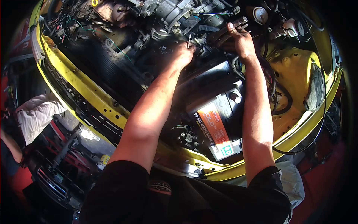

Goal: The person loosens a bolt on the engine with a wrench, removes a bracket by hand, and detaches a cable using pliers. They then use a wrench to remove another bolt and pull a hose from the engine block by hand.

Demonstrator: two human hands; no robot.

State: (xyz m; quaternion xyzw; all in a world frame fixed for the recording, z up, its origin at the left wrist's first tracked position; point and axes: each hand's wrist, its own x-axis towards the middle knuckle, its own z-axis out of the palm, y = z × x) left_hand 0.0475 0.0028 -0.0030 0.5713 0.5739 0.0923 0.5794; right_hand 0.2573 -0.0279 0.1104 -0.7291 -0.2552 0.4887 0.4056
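Note:
My left hand (183,53) is closed low in the engine bay, beside the metal engine parts (175,13). A thin, shiny metal rod (189,40) sticks up from its fingers; its lower end is hidden. Farther right, my right hand (241,44) reaches in among dark hoses and a metal pipe end (243,20). Its thumb points up and lies against a dark part, while the other fingers curl down in shadow. What they grip cannot be made out. Between my forearms sits a black car battery (235,108) with an orange and white label (215,128).
The yellow car body (85,87) curves around the front of the bay. Loose wiring (71,26) lies at the far left, and two round white-topped parts (260,15) stand at the right. Another person's arm (11,145) shows at the left edge.

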